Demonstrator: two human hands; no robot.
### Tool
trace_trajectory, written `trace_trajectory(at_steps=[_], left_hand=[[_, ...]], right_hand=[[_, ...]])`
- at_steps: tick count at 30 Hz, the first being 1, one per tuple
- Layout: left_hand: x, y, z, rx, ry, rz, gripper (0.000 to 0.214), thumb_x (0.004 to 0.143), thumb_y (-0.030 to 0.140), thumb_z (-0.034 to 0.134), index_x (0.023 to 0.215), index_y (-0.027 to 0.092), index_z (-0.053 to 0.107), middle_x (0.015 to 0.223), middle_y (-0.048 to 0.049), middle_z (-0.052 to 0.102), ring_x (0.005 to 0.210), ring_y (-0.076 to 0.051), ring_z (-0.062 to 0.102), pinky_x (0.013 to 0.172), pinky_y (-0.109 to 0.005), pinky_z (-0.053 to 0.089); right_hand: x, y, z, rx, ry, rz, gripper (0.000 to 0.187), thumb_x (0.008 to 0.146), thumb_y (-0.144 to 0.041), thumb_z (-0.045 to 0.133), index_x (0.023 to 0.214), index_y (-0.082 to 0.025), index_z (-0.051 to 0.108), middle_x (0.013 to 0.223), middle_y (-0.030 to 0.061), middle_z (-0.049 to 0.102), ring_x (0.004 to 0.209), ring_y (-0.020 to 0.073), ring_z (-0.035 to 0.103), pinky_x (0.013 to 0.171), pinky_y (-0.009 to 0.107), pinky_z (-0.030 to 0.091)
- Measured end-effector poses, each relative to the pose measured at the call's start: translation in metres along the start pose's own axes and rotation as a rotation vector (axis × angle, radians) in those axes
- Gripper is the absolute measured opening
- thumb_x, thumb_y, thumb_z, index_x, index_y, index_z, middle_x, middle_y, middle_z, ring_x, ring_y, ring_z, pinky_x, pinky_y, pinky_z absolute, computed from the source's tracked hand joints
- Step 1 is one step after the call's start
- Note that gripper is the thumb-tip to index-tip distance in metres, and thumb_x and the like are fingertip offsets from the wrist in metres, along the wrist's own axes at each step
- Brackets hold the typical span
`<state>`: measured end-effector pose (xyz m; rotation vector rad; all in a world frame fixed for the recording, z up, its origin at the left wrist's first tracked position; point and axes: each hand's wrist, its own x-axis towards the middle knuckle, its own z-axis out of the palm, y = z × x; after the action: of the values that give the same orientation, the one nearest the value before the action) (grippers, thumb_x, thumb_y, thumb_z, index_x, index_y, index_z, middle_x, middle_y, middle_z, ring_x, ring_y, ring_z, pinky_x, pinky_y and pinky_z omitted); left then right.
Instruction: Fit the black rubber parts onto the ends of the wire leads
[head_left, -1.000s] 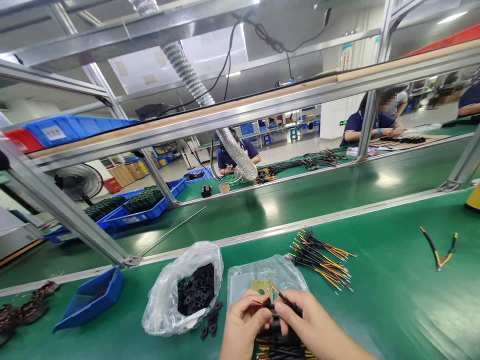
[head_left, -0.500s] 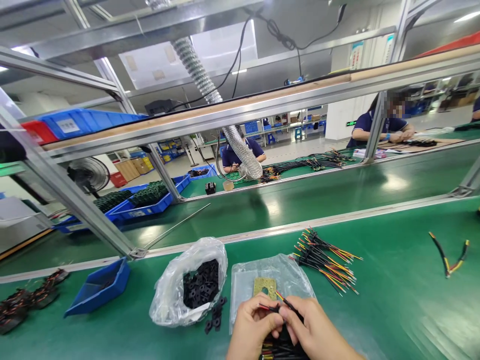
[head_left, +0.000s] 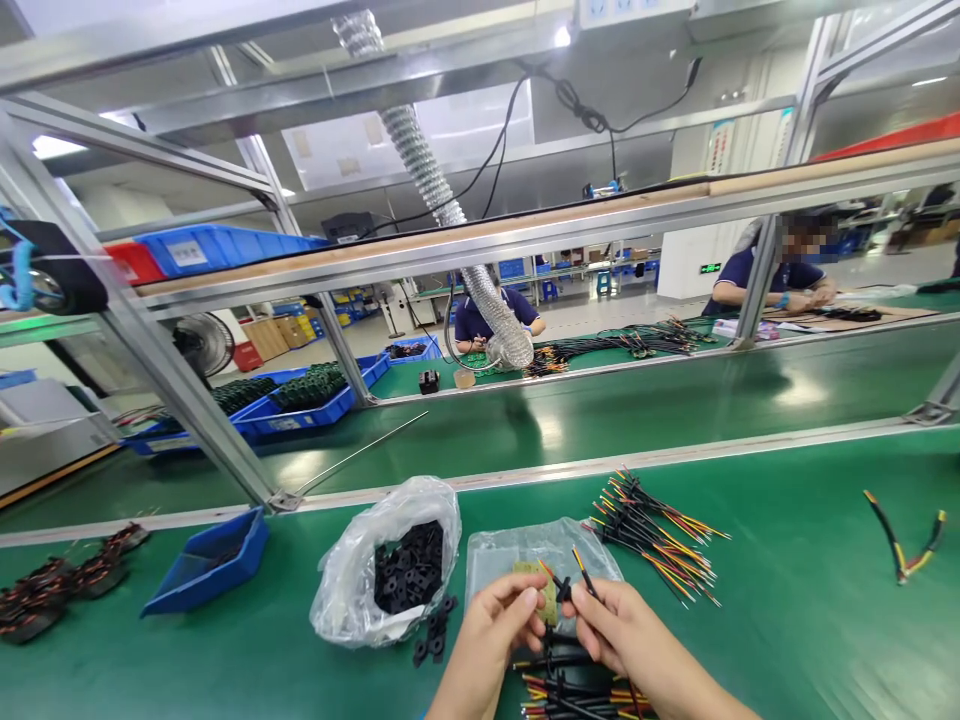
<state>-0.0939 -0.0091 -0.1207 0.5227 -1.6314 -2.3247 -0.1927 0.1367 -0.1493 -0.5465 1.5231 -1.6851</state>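
Note:
My left hand (head_left: 497,625) and my right hand (head_left: 624,630) meet low in the middle of the view. Both pinch a small black part with short red and yellow wires (head_left: 562,588), which sticks up between the fingertips. Under the hands lies a heap of similar black, red and yellow wire pieces (head_left: 571,687). Just behind them is a flat clear bag (head_left: 525,555) with a small yellowish plate (head_left: 546,600) on it. To the left, an open plastic bag (head_left: 352,580) holds several black plastic parts (head_left: 409,565); a few lie loose beside it.
A bundle of coloured wire pieces (head_left: 660,535) lies right of the hands, and one bent wire piece (head_left: 904,540) far right. A small blue bin (head_left: 206,560) sits left, with dark assemblies (head_left: 60,590) beyond. Metal frame posts (head_left: 172,400) cross the green belt. Other people work across it.
The view has tilted and shifted slightly. My hands have drawn a little apart and raised the wired part, so its wires now stand up between the fingertips.

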Motion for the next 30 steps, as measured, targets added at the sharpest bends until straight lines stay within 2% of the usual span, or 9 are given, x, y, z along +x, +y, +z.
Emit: trace_trajectory(at_steps=[3, 7, 11, 18, 21, 23, 25, 26, 30], left_hand=[[0.001, -0.001, -0.001, 0.052, -0.010, 0.037, 0.035, 0.070, 0.041, 0.086, 0.091, 0.014, 0.079, 0.071, -0.0026, 0.066, 0.060, -0.010, 0.057, 0.055, -0.019, 0.048], [-0.002, -0.007, 0.002, 0.075, -0.080, 0.069, 0.032, 0.064, 0.038, 0.089, 0.084, 0.014, 0.080, 0.071, -0.0024, 0.065, 0.057, -0.011, 0.058, 0.054, -0.021, 0.049], [-0.004, -0.014, 0.005, 0.133, -0.081, 0.155, 0.022, 0.064, 0.034, 0.089, 0.073, 0.016, 0.081, 0.077, -0.0016, 0.063, 0.055, -0.009, 0.058, 0.052, -0.021, 0.050], [-0.007, -0.011, 0.009, 0.170, -0.121, 0.113, 0.025, 0.071, 0.037, 0.083, 0.083, 0.016, 0.078, 0.076, -0.0014, 0.064, 0.060, -0.013, 0.060, 0.056, -0.025, 0.050], [-0.008, 0.015, -0.005, 0.483, -0.103, 0.140, 0.028, 0.087, 0.036, 0.066, 0.109, 0.019, 0.073, 0.090, -0.0053, 0.071, 0.078, -0.018, 0.065, 0.070, -0.028, 0.051], [-0.006, 0.035, -0.023, 0.952, 0.066, 0.198, 0.028, 0.092, 0.026, 0.057, 0.116, 0.021, 0.069, 0.100, -0.0063, 0.071, 0.089, -0.021, 0.064, 0.079, -0.031, 0.049], [-0.003, 0.048, -0.043, 1.492, 0.256, 0.153, 0.020, 0.089, 0.018, 0.056, 0.099, 0.018, 0.074, 0.098, -0.0081, 0.070, 0.096, -0.025, 0.061, 0.085, -0.035, 0.046], [-0.001, 0.051, -0.052, 1.624, 0.299, 0.108, 0.016, 0.085, 0.014, 0.060, 0.089, 0.016, 0.074, 0.096, -0.0103, 0.070, 0.098, -0.029, 0.060, 0.085, -0.038, 0.045], [0.007, 0.044, -0.066, 1.768, 0.284, 0.032, 0.015, 0.073, 0.004, 0.063, 0.077, 0.015, 0.073, 0.095, -0.0134, 0.069, 0.100, -0.033, 0.058, 0.081, -0.039, 0.043]], right_hand=[[-0.004, -0.002, 0.003, -0.114, -0.003, -0.042, 0.068, 0.075, -0.085, 0.050, 0.081, -0.017, 0.057, 0.046, -0.0080, 0.046, 0.038, 0.0062, 0.022, 0.041, 0.022, 0.015], [-0.013, -0.004, 0.007, -0.408, 0.052, -0.262, 0.059, 0.091, -0.071, 0.040, 0.063, -0.020, 0.050, 0.053, -0.0018, 0.052, 0.055, 0.0134, 0.047, 0.060, 0.026, 0.036], [-0.020, 0.005, 0.009, -0.600, 0.085, -0.344, 0.052, 0.099, -0.059, 0.032, 0.068, -0.022, 0.047, 0.055, -0.0018, 0.053, 0.055, 0.0148, 0.052, 0.059, 0.025, 0.036], [-0.021, 0.011, 0.004, -0.694, 0.069, -0.411, 0.045, 0.103, -0.049, 0.028, 0.070, -0.023, 0.046, 0.054, -0.0025, 0.057, 0.051, 0.0142, 0.054, 0.056, 0.023, 0.037], [-0.019, 0.006, 0.001, -0.797, 0.031, -0.400, 0.045, 0.103, -0.045, 0.026, 0.071, -0.023, 0.049, 0.058, -0.0006, 0.061, 0.055, 0.0157, 0.059, 0.059, 0.024, 0.041], [-0.018, 0.006, 0.000, -0.909, -0.010, -0.419, 0.041, 0.103, -0.039, 0.028, 0.080, -0.022, 0.057, 0.071, 0.0024, 0.067, 0.065, 0.0176, 0.065, 0.063, 0.025, 0.045], [-0.017, 0.012, -0.001, -1.031, -0.037, -0.451, 0.035, 0.102, -0.032, 0.032, 0.089, -0.022, 0.063, 0.086, 0.0054, 0.068, 0.076, 0.0188, 0.068, 0.068, 0.025, 0.048], [-0.017, 0.017, -0.002, -1.094, -0.040, -0.466, 0.032, 0.101, -0.028, 0.034, 0.090, -0.023, 0.064, 0.091, 0.0061, 0.068, 0.078, 0.0188, 0.068, 0.069, 0.025, 0.048], [-0.012, 0.044, -0.003, -1.328, 0.031, -0.546, 0.016, 0.090, -0.018, 0.055, 0.078, -0.023, 0.066, 0.085, 0.0030, 0.064, 0.070, 0.0173, 0.067, 0.062, 0.024, 0.047]])
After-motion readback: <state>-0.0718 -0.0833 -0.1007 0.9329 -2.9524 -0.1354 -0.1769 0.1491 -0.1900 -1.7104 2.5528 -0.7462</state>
